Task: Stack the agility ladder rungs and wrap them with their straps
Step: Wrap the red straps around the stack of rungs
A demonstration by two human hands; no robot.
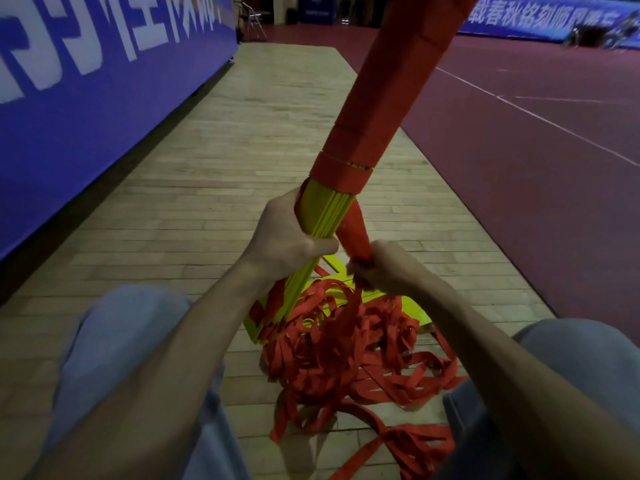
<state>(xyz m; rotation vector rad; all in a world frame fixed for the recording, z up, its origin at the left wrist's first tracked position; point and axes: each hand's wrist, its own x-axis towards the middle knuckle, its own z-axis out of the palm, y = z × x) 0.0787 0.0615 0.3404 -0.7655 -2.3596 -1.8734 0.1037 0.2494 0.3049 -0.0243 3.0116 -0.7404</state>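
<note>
A bundle of yellow ladder rungs [323,209] stands tilted, its lower end on the wooden floor and its upper part leaning away to the right. Red strap windings [384,88] cover the bundle's upper length. My left hand [289,233] grips the bare yellow section just below the windings. My right hand [388,266] holds a bunched red strap [353,226] that runs up to the wrapped part. A loose tangle of red straps [346,348] lies on the floor around the bundle's foot.
My knees in light blue trousers [114,341] frame the pile on both sides. A blue banner wall [86,81] runs along the left. Dark red court flooring [536,150] with white lines lies to the right. A folding chair [251,17] stands far back.
</note>
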